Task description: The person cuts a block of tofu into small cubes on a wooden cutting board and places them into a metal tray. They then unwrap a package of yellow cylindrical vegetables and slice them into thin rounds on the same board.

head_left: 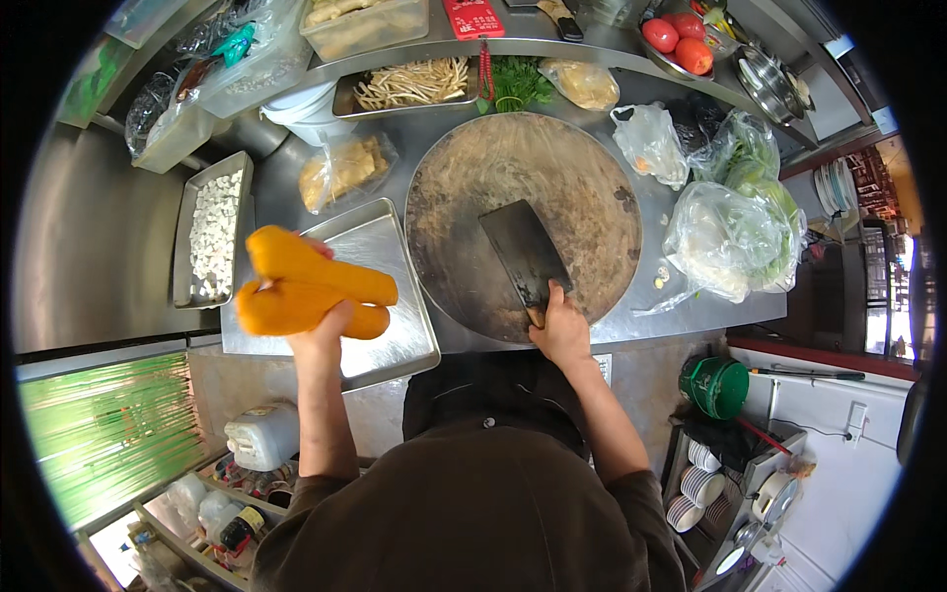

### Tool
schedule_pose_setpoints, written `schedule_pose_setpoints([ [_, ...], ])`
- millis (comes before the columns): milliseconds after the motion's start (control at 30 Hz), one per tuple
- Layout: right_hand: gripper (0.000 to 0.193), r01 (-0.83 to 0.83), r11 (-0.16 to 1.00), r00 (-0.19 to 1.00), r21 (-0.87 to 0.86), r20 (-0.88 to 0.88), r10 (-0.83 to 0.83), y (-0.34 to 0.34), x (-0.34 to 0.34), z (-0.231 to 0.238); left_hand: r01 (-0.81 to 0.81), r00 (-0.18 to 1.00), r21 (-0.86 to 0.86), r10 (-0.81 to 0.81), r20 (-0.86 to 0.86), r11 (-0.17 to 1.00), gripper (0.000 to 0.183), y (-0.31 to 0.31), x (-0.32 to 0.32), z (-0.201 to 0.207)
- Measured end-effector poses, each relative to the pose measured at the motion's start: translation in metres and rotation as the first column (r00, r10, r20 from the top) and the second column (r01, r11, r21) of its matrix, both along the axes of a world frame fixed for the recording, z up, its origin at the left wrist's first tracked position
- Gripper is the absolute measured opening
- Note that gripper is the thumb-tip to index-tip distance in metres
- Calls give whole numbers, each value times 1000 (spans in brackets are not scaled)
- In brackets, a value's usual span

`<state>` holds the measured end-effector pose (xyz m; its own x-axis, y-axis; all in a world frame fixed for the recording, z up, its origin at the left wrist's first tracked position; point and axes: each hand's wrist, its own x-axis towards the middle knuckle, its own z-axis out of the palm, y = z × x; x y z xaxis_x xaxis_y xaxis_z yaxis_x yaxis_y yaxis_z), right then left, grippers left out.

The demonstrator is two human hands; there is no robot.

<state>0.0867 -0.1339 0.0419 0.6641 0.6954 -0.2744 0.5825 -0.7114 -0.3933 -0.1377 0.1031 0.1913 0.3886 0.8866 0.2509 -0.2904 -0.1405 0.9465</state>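
Note:
My left hand [320, 328] is wrapped round two long orange pieces of peeled squash [321, 286], side by side above a shallow metal tray [422, 331]. Fingertips show at the far side of the squash, the thumb at the near side. On the big round wooden chopping block [464, 178], my right hand [564, 331] is closed on the handle of a dark-bladed cleaver [526, 247]. The blade lies over the middle of the block and points away to the left. Part of the handle is hidden under my fingers.
Left stands a metal tray of white cubes [215, 232]; behind it, a bag of yellowish food [345, 173]. A tray of pale strips [412, 84] and green herbs [518, 84] sit at the back. Bagged vegetables [735, 237] lie right; tomatoes [679, 41] rest on the shelf.

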Motion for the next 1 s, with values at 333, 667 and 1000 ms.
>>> schedule_pose_setpoints([
  [333,44,441,840,768,314,-617,-173,-24,70,37,164,701,422,196,-686,892,71,-33,107,-39],
  [667,57,-40,895,986,445,161,-35,-34,147,13,569,189,282,211,-959,772,81,-73,219,-136],
  [1000,46,-300,884,954,360,130,271,21,251,27,522,200,236,152,-968,820,108,-97,211,-114],
])
